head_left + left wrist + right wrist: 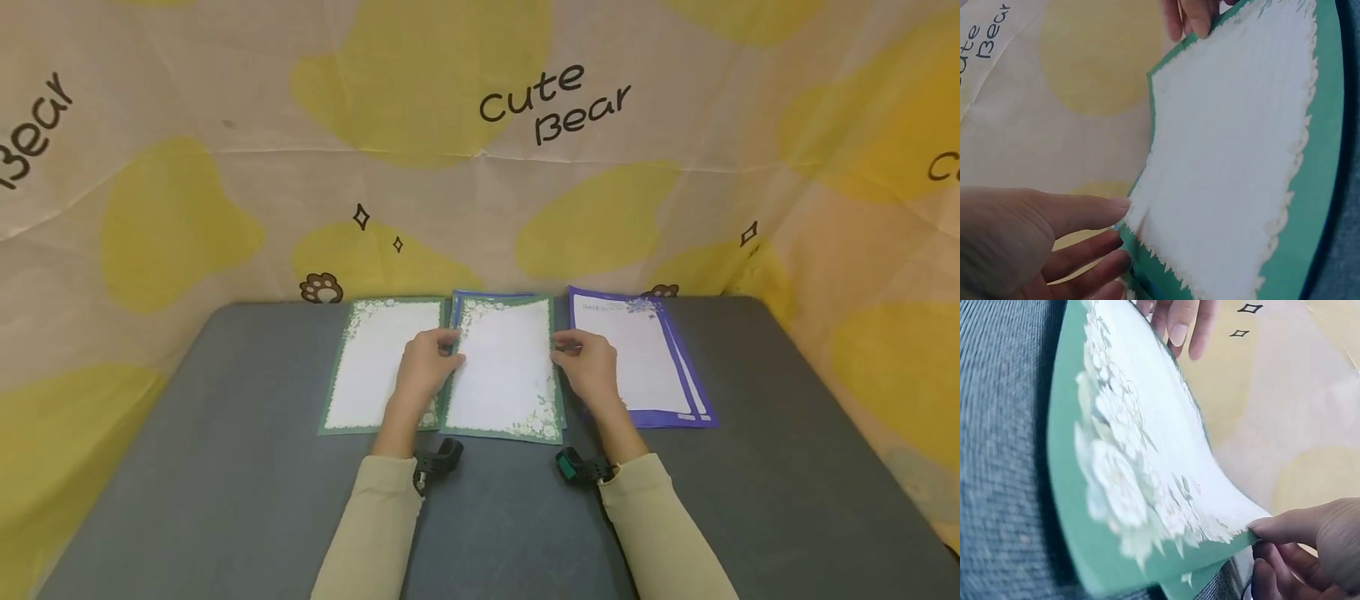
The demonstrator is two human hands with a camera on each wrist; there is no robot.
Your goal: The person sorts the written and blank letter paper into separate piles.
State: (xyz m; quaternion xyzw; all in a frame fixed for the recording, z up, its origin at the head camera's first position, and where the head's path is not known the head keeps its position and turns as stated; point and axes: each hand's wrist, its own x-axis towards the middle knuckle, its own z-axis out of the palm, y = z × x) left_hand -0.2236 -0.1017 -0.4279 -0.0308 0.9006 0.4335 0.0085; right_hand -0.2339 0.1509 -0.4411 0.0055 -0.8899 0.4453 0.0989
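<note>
Both hands hold a sheet of paper [504, 367] with a green floral border, one at each long side. My left hand [425, 367] pinches its left edge, thumb on the printed face and fingers behind, as the left wrist view shows. On the opposite edge my right hand [592, 362] pinches likewise; its thumb [1272, 530] presses the face in the right wrist view. The sheet bows between them, its near edge raised off the table. Behind its top peeks a blue-bordered sheet [491, 292]. A second green-edged layer [1192, 584] shows under the near corner.
Another green-bordered sheet [367, 367] lies at the left, partly under the left hand. At the right, purple-bordered sheets [637, 350] overlap slightly fanned. The grey table [225, 467] ends at a yellow-patterned cloth [420, 100] hanging behind.
</note>
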